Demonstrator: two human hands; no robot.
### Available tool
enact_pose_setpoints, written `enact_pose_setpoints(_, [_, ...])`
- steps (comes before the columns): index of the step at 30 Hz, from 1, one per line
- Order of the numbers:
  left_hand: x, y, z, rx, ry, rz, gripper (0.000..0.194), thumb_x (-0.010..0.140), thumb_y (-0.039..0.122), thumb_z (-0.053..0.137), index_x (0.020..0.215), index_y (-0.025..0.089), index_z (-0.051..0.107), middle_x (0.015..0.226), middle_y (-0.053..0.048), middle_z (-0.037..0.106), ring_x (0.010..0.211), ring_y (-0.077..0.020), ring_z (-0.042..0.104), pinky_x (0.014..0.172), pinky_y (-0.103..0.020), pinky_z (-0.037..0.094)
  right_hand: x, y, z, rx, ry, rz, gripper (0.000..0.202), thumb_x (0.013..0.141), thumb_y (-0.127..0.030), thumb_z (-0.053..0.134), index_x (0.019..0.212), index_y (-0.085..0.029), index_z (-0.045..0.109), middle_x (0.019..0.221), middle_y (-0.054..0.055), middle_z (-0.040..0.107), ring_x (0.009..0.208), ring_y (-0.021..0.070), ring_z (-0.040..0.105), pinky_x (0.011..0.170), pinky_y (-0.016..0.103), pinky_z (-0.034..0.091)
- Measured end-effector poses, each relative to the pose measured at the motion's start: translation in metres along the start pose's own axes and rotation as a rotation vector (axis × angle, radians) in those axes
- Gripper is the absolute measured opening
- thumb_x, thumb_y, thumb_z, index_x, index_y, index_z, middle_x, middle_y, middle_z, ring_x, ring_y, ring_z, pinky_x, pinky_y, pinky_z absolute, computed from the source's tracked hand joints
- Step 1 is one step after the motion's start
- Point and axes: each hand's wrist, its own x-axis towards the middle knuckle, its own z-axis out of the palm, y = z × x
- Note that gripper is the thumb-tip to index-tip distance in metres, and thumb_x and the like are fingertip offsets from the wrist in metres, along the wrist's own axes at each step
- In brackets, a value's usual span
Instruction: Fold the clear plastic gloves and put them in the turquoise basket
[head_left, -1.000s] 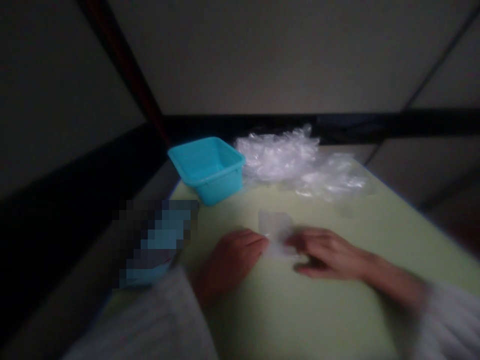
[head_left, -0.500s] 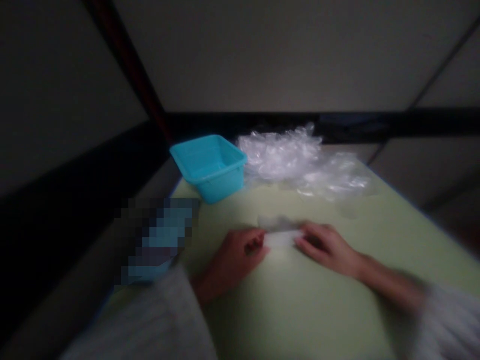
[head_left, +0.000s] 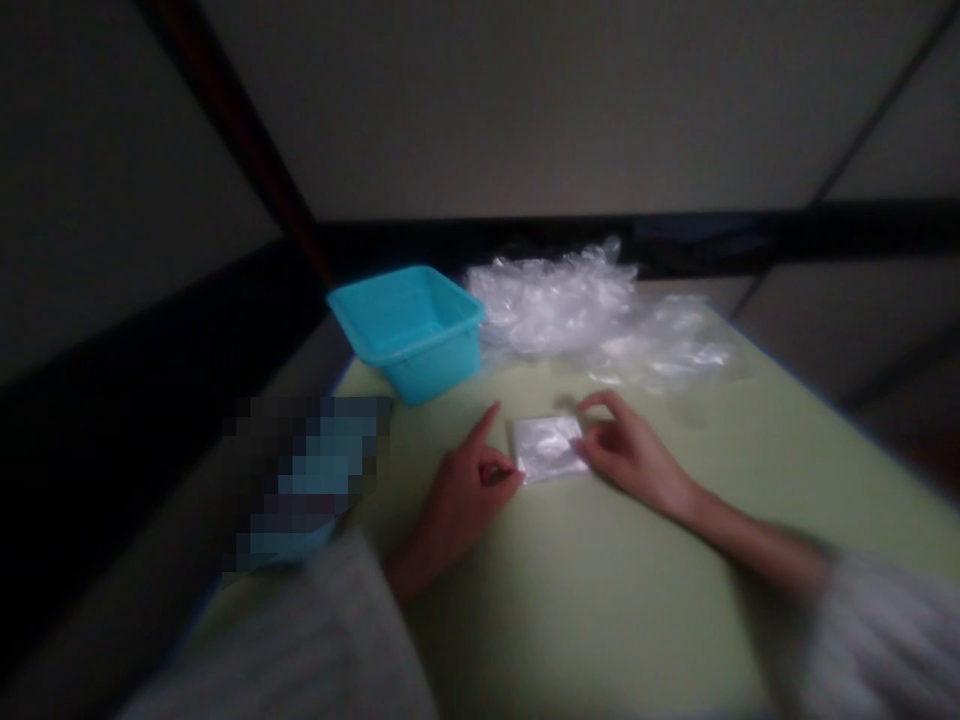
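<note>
Small plastic piece (head_left: pixel 549 447) on bench (head_left: pixel 592 600) looked folded flat. Plastic pile (head_left: pixel 553 306) behind left crumpled. Right hand (head_left: pixel 636 458): grip apart, by edge. Left hand (head_left: pixel 463 492): near corner, couldn't tell grip.

Place: small, dim indoor room, used as a table-work spot; whether home or workshop, cannot be told.
Walls: plain grey panels (head_left: pixel 525 120), twelve o'clock; dark seams toward two.
Trim: dark horizontal band (head_left: pixel 877 230), two o'clock; dark red strip (head_left: pixel 232 115) at the corner, eleven.
Furniture: one desk (head_left: pixel 600 600), pale yellow-green top, blue edging, pointing to twelve.
Contents: turquoise plastic tub (head_left: pixel 439 372), eleven o'clock; loose heap of clear plastic (head_left: pixel 547 305), one o'clock.
</note>
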Motion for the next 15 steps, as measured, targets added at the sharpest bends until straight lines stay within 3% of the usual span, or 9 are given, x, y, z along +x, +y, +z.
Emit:
enact_pose_setpoints(3, [0.0, 0.001, 0.001, -0.011, 0.015, -0.013, 0.084, 0.068, 0.014, 0.061, 0.143, 0.009, 0.022, 0.066, 0.005, 0.063, 0.057, -0.0098, 0.051, 0.055, -0.02, 0.04, -0.001, 0.0, -0.003, -0.062, 0.085, -0.052, 0.029, 0.08, -0.026, 0.053, 0.104, -0.019, 0.038, 0.065, -0.005, 0.053, 0.047, 0.0094, 0.049, 0.041, 0.019, 0.037])
enact_pose_setpoints(6, [0.0, 0.001, 0.002, -0.013, 0.032, -0.034, 0.084, 0.068, 0.014, 0.061, 0.142, 0.008, 0.023, 0.065, 0.005, 0.063, 0.059, -0.0108, 0.053, 0.057, -0.021, 0.041, -0.007, -0.007, -0.004, -0.339, 0.172, -0.25, 0.018, 0.085, -0.026, 0.047, 0.101, -0.018, 0.045, 0.084, 0.005, 0.059, 0.064, 0.0146, 0.057, 0.056, 0.028, 0.049])
enact_pose_setpoints(8, [0.0, 0.001, 0.002, -0.017, 0.029, -0.033, 0.084, 0.068, 0.014, 0.061, 0.142, 0.008, 0.023, 0.065, 0.005, 0.063, 0.059, -0.0114, 0.054, 0.058, -0.021, 0.042, -0.012, -0.013, -0.002, -0.579, 0.1, -0.41, 0.027, 0.087, -0.028, 0.047, 0.11, -0.015, 0.048, 0.104, 0.013, 0.06, 0.091, 0.0221, 0.06, 0.078, 0.038, 0.05])
enact_pose_setpoints(11, [0.001, -0.001, 0.002, -0.024, 0.014, -0.017, 0.084, 0.068, 0.015, 0.061, 0.142, 0.009, 0.022, 0.066, 0.005, 0.063, 0.06, -0.0116, 0.054, 0.058, -0.022, 0.042, -0.018, -0.015, 0.006, -0.858, -0.125, -0.528, 0.058, 0.089, -0.042, 0.046, 0.135, -0.008, 0.033, 0.139, 0.021, 0.04, 0.13, 0.0296, 0.035, 0.104, 0.05, 0.032])
enact_pose_setpoints(13, [0.002, -0.002, 0.002, -0.027, 0.015, -0.005, 0.082, 0.068, 0.014, 0.06, 0.141, 0.009, 0.024, 0.065, 0.006, 0.061, 0.06, -0.0113, 0.054, 0.059, -0.022, 0.043, -0.021, -0.012, 0.012, -0.972, -0.229, -0.523, 0.071, 0.09, -0.052, 0.04, 0.14, -0.003, 0.025, 0.147, 0.022, 0.027, 0.137, 0.0295, 0.021, 0.109, 0.052, 0.022])
enact_pose_setpoints(15, [0.003, -0.003, 0.003, -0.029, 0.02, -0.001, 0.079, 0.068, 0.013, 0.059, 0.139, 0.009, 0.027, 0.063, 0.007, 0.06, 0.059, -0.0109, 0.053, 0.058, -0.022, 0.043, -0.022, -0.009, 0.015, -1.031, -0.296, -0.489, 0.076, 0.091, -0.057, 0.033, 0.141, -0.001, 0.024, 0.148, 0.022, 0.023, 0.139, 0.0285, 0.017, 0.111, 0.052, 0.019])
